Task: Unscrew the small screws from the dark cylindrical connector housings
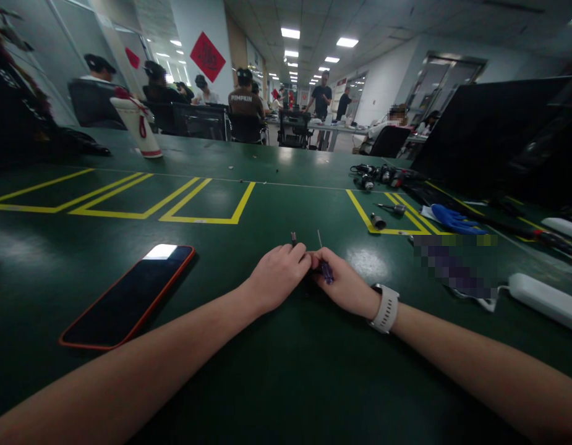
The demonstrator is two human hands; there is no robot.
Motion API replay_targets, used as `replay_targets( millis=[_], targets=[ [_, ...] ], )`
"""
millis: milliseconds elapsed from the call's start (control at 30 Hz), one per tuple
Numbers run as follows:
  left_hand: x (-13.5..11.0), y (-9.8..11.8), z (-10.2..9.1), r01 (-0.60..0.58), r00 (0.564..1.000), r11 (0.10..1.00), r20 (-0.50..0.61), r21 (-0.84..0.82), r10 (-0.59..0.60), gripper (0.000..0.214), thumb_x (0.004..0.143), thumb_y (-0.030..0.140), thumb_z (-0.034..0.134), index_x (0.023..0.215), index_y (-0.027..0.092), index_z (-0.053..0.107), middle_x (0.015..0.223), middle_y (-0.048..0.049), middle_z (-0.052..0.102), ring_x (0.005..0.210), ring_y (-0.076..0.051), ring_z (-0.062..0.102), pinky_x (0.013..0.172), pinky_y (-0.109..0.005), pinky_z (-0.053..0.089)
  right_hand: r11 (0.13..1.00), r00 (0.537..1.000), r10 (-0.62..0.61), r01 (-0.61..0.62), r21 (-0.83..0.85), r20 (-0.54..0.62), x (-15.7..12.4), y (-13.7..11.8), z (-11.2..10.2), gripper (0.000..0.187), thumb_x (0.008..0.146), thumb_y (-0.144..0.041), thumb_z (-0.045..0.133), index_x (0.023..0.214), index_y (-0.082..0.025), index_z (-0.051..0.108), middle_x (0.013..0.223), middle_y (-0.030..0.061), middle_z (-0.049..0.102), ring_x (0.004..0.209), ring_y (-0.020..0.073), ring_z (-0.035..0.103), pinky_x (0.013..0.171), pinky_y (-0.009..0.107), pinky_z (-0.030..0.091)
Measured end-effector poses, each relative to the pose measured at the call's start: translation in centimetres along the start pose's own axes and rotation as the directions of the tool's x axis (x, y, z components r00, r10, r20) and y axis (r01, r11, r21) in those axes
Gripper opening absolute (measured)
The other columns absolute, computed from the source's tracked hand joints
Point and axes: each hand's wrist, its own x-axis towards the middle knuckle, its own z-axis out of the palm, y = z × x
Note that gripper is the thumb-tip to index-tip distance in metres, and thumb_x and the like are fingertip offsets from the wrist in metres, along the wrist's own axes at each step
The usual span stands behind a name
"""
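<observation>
Head cam | right hand (344,287): fingers hanging onto a purple screwdriver (327,272), shaft (320,240) pointing away | left hand (279,278): fingers pinching some tiny dark piece (294,238), just left of the shaft

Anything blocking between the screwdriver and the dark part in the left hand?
The right hand holds the screwdriver close beside the left hand, which holds the dark part. Nothing but the fingers visibly stands between; they cover some of the gap, so I can't see everything there.
</observation>
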Motion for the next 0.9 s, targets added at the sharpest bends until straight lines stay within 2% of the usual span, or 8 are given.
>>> replay_targets(
  millis=[100,200,333,567,633,667,800,900],
  targets=[
    [-0.2,-0.4,0.6,0.122,0.990,0.977,-0.046,-0.175,-0.132,0.031,0.082,0.003,0.039,0.104,0.013,0.058,0.100,-0.0095,0.057,0.086,-0.022,0.057,0.072,-0.035,0.049,0.970,0.993,0.082,-0.061,0.234,-0.081,0.3,0.2,-0.2,0.013,0.076,-0.011,0.051,0.078,-0.021,0.043,0.087,0.0015,0.058,0.080,0.0144,0.056,0.077,0.033,0.045],
    [-0.2,-1.1,1.4,0.286,0.926,0.840,-0.093,-0.461,-0.366,0.034,0.076,-0.002,0.042,0.097,0.015,0.062,0.098,-0.0065,0.059,0.086,-0.019,0.058,0.074,-0.033,0.049,0.853,0.978,0.184,-0.108,0.511,-0.101,0.4,0.4,-0.3,0.012,0.076,-0.014,0.054,0.077,-0.021,0.044,0.095,0.0031,0.062,0.095,0.0164,0.060,0.089,0.038,0.044],
    [0.2,-2.0,2.6,0.347,0.833,0.638,-0.088,-0.688,-0.547,0.036,0.067,-0.003,0.050,0.095,0.016,0.064,0.095,-0.0056,0.062,0.091,-0.020,0.059,0.081,-0.035,0.048,0.823,0.969,0.225,-0.133,0.552,-0.103,0.4,0.4,-0.4,0.013,0.075,-0.014,0.056,0.076,-0.021,0.044,0.099,0.0053,0.065,0.102,0.0185,0.061,0.093,0.041,0.044],
    [0.7,-2.1,2.9,0.344,0.710,0.152,0.150,-0.927,-0.688,0.037,0.062,-0.001,0.064,0.094,0.017,0.065,0.090,-0.0042,0.066,0.086,-0.020,0.063,0.081,-0.038,0.052,0.998,0.979,0.029,-0.038,-0.041,-0.202,2.5,0.0,-6.0,0.014,0.078,-0.011,0.053,0.076,-0.020,0.042,0.099,0.0081,0.067,0.096,0.0176,0.064,0.086,0.036,0.049],
    [0.8,-1.9,2.5,0.315,0.671,-0.003,0.224,-0.949,-0.707,0.039,0.061,-0.004,0.064,0.095,0.016,0.064,0.089,-0.0038,0.065,0.082,-0.020,0.065,0.076,-0.036,0.054,0.885,0.962,0.084,-0.193,-0.425,-0.261,3.3,0.8,-9.5,0.011,0.081,-0.008,0.048,0.081,-0.018,0.047,0.101,0.0080,0.067,0.096,0.0150,0.063,0.084,0.029,0.049],
    [0.9,-1.7,2.4,0.289,0.662,-0.079,0.259,-0.954,-0.704,0.041,0.061,-0.006,0.062,0.096,0.016,0.063,0.089,-0.0038,0.065,0.080,-0.019,0.066,0.073,-0.035,0.054,0.731,0.943,0.138,-0.303,-0.612,-0.301,3.6,1.4,-11.2,0.011,0.084,-0.008,0.045,0.086,-0.018,0.050,0.104,0.0068,0.067,0.097,0.0138,0.062,0.084,0.026,0.048],
    [1.2,-1.2,2.0,0.217,0.661,-0.224,0.312,-0.950,-0.683,0.041,0.063,-0.010,0.058,0.095,0.015,0.062,0.095,-0.0054,0.064,0.078,-0.018,0.067,0.066,-0.029,0.056,0.490,0.880,0.285,-0.474,-0.732,-0.379,3.6,4.5,-17.1,0.016,0.089,-0.020,0.051,0.101,-0.013,0.058,0.107,0.0109,0.062,0.098,0.0210,0.059,0.084,0.039,0.049],
    [1.2,-1.1,2.0,0.209,0.684,-0.238,0.316,-0.948,-0.658,0.041,0.064,-0.010,0.059,0.096,0.015,0.061,0.098,-0.0064,0.063,0.081,-0.019,0.068,0.066,-0.028,0.056,0.387,0.877,0.375,-0.442,-0.809,-0.299,3.1,6.6,-18.8,0.028,0.089,-0.031,0.052,0.114,-0.017,0.055,0.116,0.0081,0.057,0.097,0.0192,0.059,0.082,0.039,0.050]
  ],
)
